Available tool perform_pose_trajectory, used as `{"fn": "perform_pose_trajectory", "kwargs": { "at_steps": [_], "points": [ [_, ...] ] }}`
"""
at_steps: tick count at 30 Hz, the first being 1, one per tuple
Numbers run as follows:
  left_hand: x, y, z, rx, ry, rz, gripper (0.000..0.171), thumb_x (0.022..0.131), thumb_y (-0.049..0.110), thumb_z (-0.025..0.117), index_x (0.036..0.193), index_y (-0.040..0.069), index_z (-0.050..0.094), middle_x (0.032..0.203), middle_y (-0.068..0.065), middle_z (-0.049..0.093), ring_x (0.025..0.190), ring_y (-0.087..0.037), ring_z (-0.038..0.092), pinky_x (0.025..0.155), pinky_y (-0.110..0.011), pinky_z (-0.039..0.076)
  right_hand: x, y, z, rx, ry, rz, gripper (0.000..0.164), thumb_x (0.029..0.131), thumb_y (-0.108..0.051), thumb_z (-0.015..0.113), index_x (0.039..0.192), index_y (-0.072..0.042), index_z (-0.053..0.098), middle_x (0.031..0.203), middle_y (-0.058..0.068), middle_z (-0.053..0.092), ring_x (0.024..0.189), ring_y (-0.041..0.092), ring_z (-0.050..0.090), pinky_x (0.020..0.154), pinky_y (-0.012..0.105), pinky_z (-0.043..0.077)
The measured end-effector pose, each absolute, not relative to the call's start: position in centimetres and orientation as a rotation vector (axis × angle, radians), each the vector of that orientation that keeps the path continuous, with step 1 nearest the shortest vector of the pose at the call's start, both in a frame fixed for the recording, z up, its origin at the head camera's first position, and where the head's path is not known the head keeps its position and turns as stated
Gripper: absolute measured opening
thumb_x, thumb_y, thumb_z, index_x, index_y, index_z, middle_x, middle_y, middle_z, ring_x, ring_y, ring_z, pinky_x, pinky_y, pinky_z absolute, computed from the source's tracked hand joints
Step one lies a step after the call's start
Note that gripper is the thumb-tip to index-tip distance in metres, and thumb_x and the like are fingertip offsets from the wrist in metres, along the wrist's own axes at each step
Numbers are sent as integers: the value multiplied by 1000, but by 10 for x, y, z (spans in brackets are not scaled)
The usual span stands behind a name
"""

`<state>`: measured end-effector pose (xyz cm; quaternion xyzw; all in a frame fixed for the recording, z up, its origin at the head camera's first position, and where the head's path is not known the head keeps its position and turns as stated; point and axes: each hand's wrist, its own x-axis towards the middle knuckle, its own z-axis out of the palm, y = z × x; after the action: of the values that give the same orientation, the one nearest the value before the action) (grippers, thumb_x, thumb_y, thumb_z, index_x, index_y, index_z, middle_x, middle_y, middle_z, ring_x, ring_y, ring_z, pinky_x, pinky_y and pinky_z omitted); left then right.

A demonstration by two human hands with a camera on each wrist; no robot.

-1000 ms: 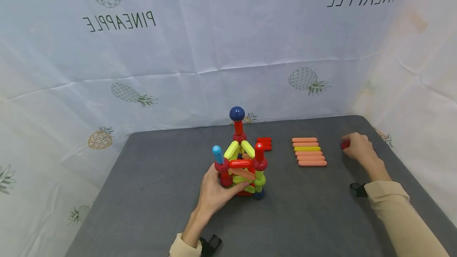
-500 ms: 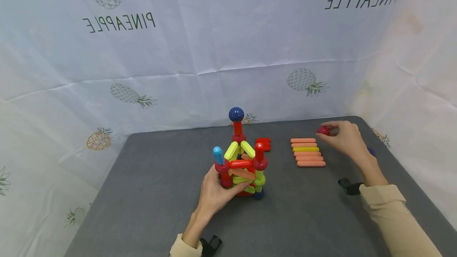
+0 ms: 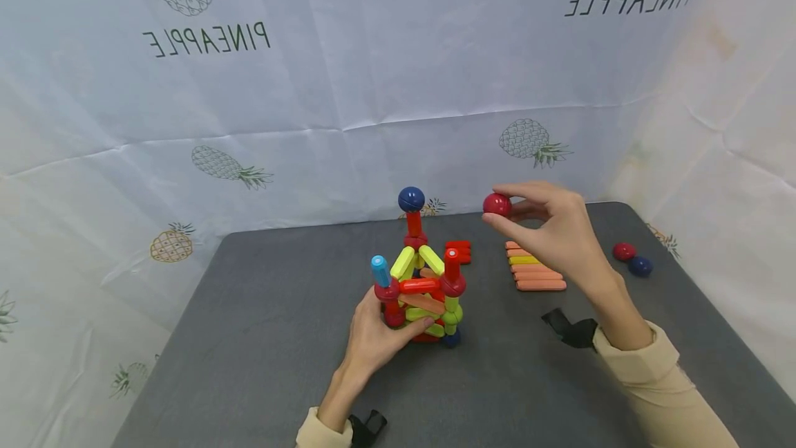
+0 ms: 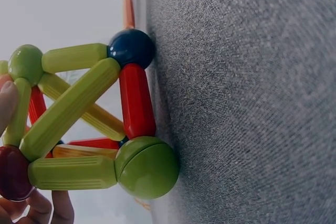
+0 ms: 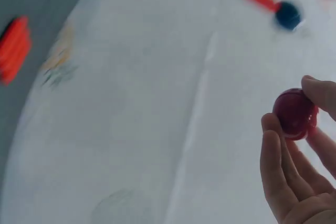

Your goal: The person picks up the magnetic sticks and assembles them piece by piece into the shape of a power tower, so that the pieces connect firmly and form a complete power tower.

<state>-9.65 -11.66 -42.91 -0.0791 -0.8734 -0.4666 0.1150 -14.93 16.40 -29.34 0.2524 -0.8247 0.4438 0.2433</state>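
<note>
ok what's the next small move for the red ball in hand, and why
Probably move the red ball over the front right stick of the structure: the right hand pinches the ball, the left hand holds the structure, and that stick's top is bare, while the back stick bears a blue ball.

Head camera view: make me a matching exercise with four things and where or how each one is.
1. Right hand
2. Left hand
3. Glossy light-blue stick
4. Loose yellow stick

A. Among salmon-pink sticks
B. Gripping the multicoloured stick-and-ball structure
C. Set atop a dark red ball
D. Pinching a glossy red ball

Pairs: 1-D, 2-B, 3-C, 4-A
</note>
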Motion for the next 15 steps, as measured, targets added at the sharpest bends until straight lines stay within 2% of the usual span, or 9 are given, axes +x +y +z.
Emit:
{"fn": "perform_pose_trajectory", "kwargs": {
  "at_steps": [7,15],
  "points": [
    [-96,-117,-429,-259,-2548,-1368,66,75,40,90,129,20,58,120,4,70,107,-12,70,93,-35,59,-128,134,-276,911,-2115,1240,45,72,6,87,115,-5,76,102,7,76,82,4,72,82,11,56],
    [-96,-117,-430,-279,-2548,-1336,67,77,40,89,131,20,57,123,3,70,109,-14,71,95,-39,60,-117,121,-276,970,-2122,1209,45,72,1,89,114,-6,76,105,6,75,81,9,72,77,11,56]
  ]
}}
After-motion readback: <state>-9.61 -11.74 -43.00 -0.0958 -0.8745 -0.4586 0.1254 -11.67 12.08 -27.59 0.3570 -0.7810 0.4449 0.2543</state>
